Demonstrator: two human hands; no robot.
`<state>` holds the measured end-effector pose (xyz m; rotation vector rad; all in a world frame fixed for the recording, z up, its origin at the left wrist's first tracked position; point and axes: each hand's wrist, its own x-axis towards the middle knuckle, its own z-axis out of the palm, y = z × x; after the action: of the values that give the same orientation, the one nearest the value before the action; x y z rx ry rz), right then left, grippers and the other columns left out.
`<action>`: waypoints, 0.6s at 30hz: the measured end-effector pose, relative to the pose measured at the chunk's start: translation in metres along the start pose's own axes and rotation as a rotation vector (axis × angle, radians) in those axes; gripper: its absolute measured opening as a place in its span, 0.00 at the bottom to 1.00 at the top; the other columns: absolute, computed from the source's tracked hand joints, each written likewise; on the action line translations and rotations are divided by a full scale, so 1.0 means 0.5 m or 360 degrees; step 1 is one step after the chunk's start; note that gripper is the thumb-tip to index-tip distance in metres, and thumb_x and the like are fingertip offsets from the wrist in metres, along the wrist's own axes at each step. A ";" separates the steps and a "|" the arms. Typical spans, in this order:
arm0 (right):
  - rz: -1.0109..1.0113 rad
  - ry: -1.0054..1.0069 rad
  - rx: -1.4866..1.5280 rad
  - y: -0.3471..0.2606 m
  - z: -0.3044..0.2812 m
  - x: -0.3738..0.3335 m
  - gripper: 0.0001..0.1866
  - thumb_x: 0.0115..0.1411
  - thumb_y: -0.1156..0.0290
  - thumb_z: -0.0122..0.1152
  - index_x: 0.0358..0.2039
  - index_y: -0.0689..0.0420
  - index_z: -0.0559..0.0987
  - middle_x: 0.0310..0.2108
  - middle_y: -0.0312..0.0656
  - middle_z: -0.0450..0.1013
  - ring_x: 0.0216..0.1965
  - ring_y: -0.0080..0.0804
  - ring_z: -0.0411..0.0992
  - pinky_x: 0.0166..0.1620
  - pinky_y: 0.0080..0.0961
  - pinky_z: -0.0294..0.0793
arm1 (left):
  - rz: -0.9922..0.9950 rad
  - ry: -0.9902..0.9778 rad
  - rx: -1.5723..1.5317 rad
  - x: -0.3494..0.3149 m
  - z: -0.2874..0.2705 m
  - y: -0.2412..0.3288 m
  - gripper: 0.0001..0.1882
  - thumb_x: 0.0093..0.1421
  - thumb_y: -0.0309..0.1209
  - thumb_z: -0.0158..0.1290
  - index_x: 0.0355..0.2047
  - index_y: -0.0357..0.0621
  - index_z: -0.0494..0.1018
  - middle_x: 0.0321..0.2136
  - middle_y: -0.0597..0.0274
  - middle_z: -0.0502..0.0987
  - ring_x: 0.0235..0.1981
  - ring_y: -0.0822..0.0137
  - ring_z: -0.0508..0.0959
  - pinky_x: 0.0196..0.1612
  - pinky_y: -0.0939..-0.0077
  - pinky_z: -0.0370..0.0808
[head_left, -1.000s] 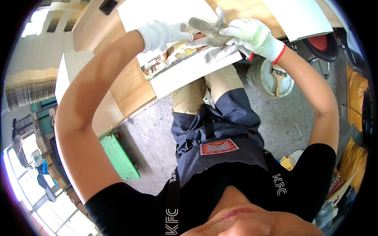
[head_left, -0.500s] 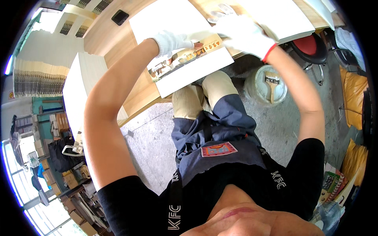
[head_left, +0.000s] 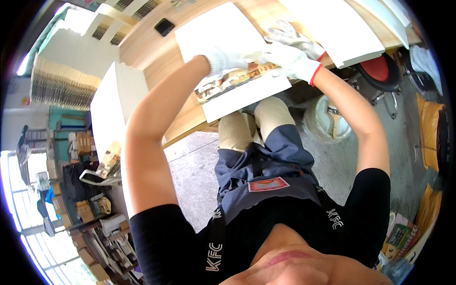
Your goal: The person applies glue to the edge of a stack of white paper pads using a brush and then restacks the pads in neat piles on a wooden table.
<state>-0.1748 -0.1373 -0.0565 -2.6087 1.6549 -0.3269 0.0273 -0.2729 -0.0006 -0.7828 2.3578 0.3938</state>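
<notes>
My left hand (head_left: 223,61), in a white knit glove, is over a printed paper sheet (head_left: 216,88) with food pictures and a white lower margin. One bare fingertip shows against the print; bright light washes out the other fingers, so I cannot tell its grip. From the right, my right hand (head_left: 293,61), in a white glove with a red cuff, reaches in with fingers stretched left over the sheet's far right part. The fingertips of both hands nearly meet. Just beyond my right hand lies a loose white glove (head_left: 293,37). A blank white sheet (head_left: 216,28) spreads beyond my left hand.
A black phone (head_left: 165,27) lies on the wooden table (head_left: 159,71). Tall paper stacks (head_left: 111,95) stand at left, and another white stack (head_left: 337,35) at right. Beside my knees is a tub (head_left: 325,118) with a brush in it. A red-seated stool (head_left: 380,71) stands at right.
My right hand has come down and nearer to the sheet, uncovering more of the loose glove behind it. My left hand stays by the sheet. The whole view has shifted slightly.
</notes>
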 end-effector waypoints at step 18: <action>-0.0163 0.0364 0.0048 0.056 -0.007 -0.042 0.20 0.53 0.80 0.58 0.44 0.44 0.83 0.63 0.40 0.63 0.66 0.49 0.54 0.66 0.41 0.59 | -0.0247 0.1353 -0.4775 -0.151 0.290 0.101 0.14 0.67 0.32 0.43 0.48 0.36 0.62 0.51 0.48 0.68 0.58 0.48 0.66 0.59 0.50 0.68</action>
<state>-0.2091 -0.1301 -0.0606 -2.7266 1.5629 -0.6727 0.1108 -0.1356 -0.0590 0.9210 0.1570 -1.8303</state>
